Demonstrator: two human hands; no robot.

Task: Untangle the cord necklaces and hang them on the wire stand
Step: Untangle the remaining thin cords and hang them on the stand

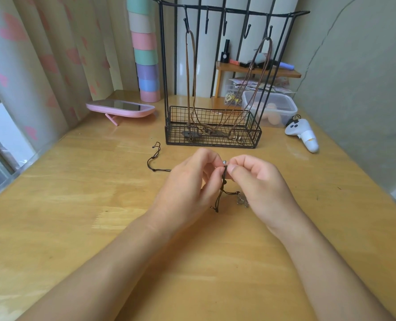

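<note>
A black wire stand (212, 133) with a basket base and a row of hooks stands at the back of the wooden table (76, 205). Two brown cord necklaces (191, 77) hang from its hooks, their pendants resting in the basket. In front of the stand, my left hand (190, 186) and my right hand (259, 179) pinch a black cord necklace (223, 181) between thumbs and fingers, a little above the table. Its cord trails down to a metal pendant (241, 200) under my right hand. Another stretch of black cord (155, 156) lies on the table to the left.
A pink-framed mirror (120, 108) lies at the back left beside a pastel striped column (146, 54). A clear plastic box (271, 107), a small wooden shelf (257, 70) and a white controller (304, 134) sit at the back right. Curtains hang along the left.
</note>
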